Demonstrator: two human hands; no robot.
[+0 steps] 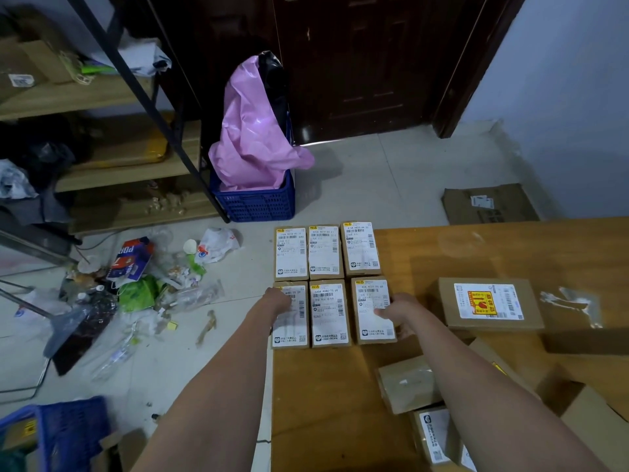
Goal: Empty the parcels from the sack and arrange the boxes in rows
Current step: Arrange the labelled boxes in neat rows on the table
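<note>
The left hand (279, 299) is resting on the near-row box at the worktop's (476, 253) left edge while the right hand (396, 311) is gripping the third near-row box (372, 301), long axis pointing away, the loose boxes (406, 383) lying nearer this right hand.

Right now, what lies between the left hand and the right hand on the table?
In the head view, the middle box of the near row lies between the left hand and the right hand, which touch the boxes on either side.
</note>
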